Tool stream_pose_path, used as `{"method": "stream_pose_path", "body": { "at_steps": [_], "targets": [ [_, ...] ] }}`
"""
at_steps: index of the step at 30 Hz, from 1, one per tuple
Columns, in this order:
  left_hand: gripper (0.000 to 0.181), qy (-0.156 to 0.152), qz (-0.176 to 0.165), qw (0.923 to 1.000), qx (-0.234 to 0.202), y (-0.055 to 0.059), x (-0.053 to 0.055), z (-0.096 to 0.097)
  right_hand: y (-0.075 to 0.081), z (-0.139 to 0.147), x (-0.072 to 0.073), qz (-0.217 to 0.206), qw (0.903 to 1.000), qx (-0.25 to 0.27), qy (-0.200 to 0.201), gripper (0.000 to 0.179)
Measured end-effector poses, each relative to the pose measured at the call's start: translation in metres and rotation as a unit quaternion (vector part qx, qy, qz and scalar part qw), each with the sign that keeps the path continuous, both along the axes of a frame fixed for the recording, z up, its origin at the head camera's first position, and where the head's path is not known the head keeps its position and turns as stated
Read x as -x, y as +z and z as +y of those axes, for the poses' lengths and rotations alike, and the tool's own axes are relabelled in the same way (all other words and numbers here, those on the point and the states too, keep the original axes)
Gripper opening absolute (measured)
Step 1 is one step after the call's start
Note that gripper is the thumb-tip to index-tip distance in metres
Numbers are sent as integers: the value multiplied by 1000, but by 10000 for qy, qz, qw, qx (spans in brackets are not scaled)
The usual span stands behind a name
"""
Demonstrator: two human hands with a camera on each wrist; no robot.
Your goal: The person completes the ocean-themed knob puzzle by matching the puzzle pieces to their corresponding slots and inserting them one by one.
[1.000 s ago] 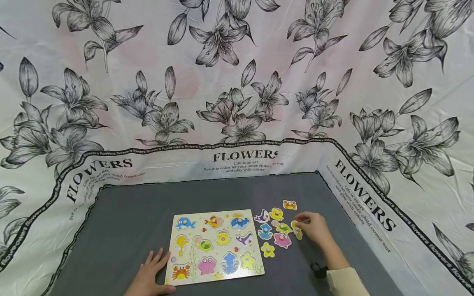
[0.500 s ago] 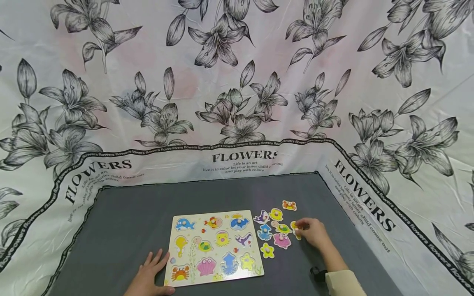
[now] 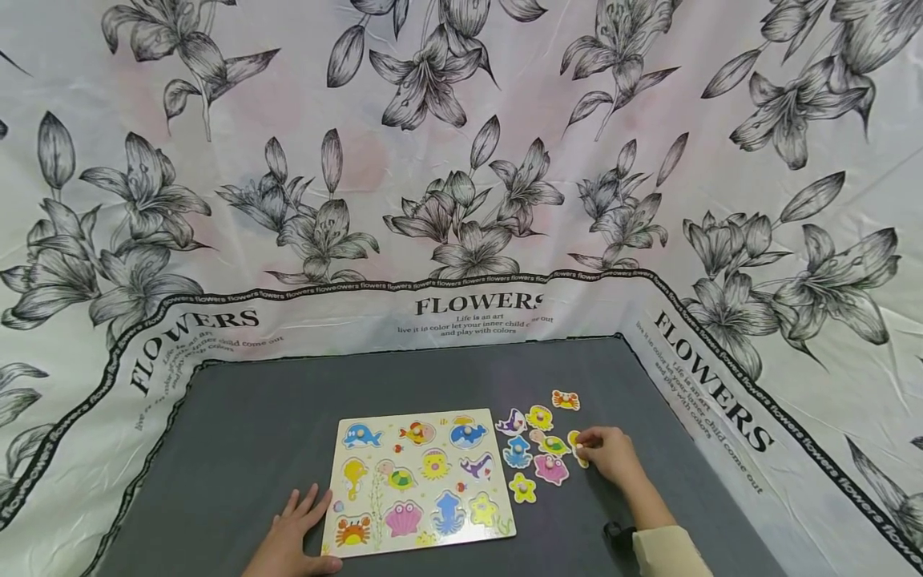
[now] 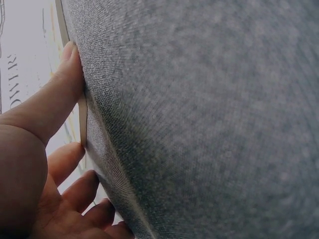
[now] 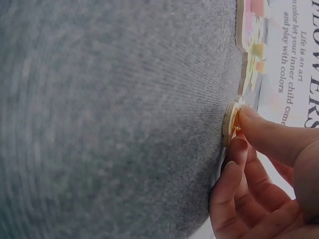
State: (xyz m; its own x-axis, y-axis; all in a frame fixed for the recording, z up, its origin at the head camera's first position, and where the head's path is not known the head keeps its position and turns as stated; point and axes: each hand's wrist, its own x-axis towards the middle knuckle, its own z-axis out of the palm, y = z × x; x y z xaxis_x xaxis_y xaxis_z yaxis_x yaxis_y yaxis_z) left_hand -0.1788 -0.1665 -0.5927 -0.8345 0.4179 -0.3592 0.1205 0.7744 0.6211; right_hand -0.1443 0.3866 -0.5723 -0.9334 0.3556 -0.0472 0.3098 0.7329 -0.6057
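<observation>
My right hand [image 3: 609, 455] pinches a yellow piece [image 3: 573, 441] between thumb and fingers, right at the bench surface; its outline is partly hidden behind my fingers. My left hand [image 3: 292, 533] grips nothing: its fingers are spread, their tips at the left edge of the puzzle board [image 3: 392, 543] and the thumb at its near corner.

The piece looks like a thin, stiff slab, so I'd judge it light and unlikely to bend, its printed face perhaps a little slick. The small knob on top is the best place to take hold; the rim sits too low to catch easily. The board should be rigid too, and light enough to slide, best steadied by its edge.

Just left of the yellow piece lies the turtle [image 3: 554, 445], with the pink shell [image 3: 551, 470] nearby and the crab [image 3: 566, 400] farther up the grey bench [image 3: 252, 425].
</observation>
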Motion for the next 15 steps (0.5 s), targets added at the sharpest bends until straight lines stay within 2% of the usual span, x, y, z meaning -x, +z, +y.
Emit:
{"method": "stream_pose_path", "body": {
  "at_steps": [9,15],
  "targets": [
    [117,220,-90,9996,138,4,0,6,12,2,1,67,10000,-69,26,11],
    [117,265,-70,9995,185,6,-3,5,27,-15,8,105,9999,13,135,13]
  ]
}}
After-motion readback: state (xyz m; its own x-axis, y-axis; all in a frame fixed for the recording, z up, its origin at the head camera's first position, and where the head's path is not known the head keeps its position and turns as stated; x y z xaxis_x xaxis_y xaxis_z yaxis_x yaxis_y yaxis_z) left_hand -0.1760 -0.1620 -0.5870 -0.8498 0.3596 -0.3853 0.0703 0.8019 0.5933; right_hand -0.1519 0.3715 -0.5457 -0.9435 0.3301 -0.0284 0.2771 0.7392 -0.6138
